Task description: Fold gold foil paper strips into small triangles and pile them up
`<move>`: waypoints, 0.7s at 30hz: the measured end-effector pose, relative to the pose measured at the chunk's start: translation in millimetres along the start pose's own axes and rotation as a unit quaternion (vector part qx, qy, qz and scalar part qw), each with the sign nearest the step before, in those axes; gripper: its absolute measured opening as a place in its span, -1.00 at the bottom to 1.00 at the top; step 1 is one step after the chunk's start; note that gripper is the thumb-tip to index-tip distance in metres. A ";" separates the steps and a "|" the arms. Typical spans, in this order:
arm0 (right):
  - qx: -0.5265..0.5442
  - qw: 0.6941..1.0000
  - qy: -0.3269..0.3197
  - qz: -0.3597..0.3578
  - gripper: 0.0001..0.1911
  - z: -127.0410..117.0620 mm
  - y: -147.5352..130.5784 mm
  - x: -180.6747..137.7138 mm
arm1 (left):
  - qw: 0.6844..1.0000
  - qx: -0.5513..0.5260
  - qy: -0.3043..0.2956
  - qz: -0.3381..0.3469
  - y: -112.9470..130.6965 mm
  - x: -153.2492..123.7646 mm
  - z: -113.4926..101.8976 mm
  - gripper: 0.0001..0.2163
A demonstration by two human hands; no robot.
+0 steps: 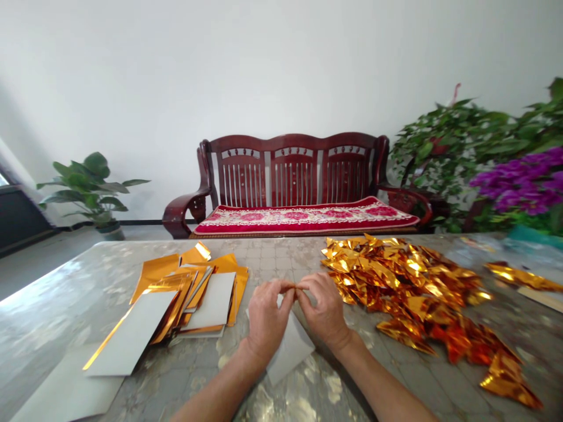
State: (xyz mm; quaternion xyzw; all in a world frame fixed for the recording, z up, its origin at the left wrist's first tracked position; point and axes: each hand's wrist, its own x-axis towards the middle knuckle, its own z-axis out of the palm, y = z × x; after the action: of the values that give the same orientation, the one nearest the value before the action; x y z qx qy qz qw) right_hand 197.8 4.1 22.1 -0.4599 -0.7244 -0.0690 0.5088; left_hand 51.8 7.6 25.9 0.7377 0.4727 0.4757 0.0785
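My left hand and my right hand meet over the middle of the table, thumbs and forefingers pinched together. Between them is a pale sheet of paper, its far end at my fingertips and its plain side showing below my hands. The exact fold at the fingertips is hidden. Left of my hands lies a loose stack of gold foil sheets, some turned pale side up. To the right spreads a heap of folded gold foil pieces, shiny and pointed.
The table has a patterned, glossy cover. A pale sheet lies at its left front. Clear plastic sits at the far right. Beyond stand a wooden bench, a potted plant and purple flowers.
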 end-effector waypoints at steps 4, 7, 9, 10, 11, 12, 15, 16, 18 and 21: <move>0.012 1.000 -0.014 0.006 -0.90 -1.2 -2.0 0.0 | 1.000 0.003 -0.001 0.006 0.7 1.2 -2.5 -0.95; 0.022 0.999 -0.026 0.012 -0.90 -1.8 -2.6 0.6 | 1.000 0.010 -0.002 0.016 -0.7 0.1 -2.7 -0.93; 0.024 0.999 -0.027 0.011 -0.91 -1.8 -2.6 1.3 | 1.000 0.013 -0.003 0.026 -1.7 -1.2 -2.6 -0.91; 0.024 0.999 -0.025 0.011 -0.91 -1.8 -2.6 1.7 | 0.999 0.013 -0.002 0.031 -2.0 -2.0 -2.6 -0.91; 0.025 0.999 -0.023 0.011 -0.91 -1.6 -2.6 2.1 | 0.999 0.012 -0.002 0.036 -2.2 -2.6 -2.7 -0.91; 0.027 0.999 -0.021 0.012 -0.90 -1.5 -2.7 2.5 | 0.999 0.011 -0.001 0.039 -2.2 -3.1 -2.9 -0.90; 0.046 0.999 -0.022 0.017 -0.89 -1.0 -3.0 3.3 | 0.999 0.008 -0.002 0.036 -2.2 -3.1 -3.6 -0.90; 0.053 0.998 -0.024 0.019 -0.89 -1.0 -3.1 3.5 | 0.999 0.007 -0.004 0.034 -2.4 -2.7 -3.9 -0.90; 0.068 0.997 -0.029 0.022 -0.88 -1.1 -3.1 3.9 | 0.999 0.006 -0.007 0.031 -3.4 -1.6 -4.1 -0.90; 0.084 0.995 -0.036 0.025 -0.87 -1.5 -2.4 4.7 | 0.999 0.011 -0.005 0.033 -5.9 -0.2 -3.7 -0.89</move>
State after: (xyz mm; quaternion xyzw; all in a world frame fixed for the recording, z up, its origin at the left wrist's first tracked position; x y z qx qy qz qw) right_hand 196.8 4.7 27.4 -0.4353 -0.7342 0.0216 0.5206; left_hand 45.2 9.4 24.4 0.7558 0.4531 0.4693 0.0570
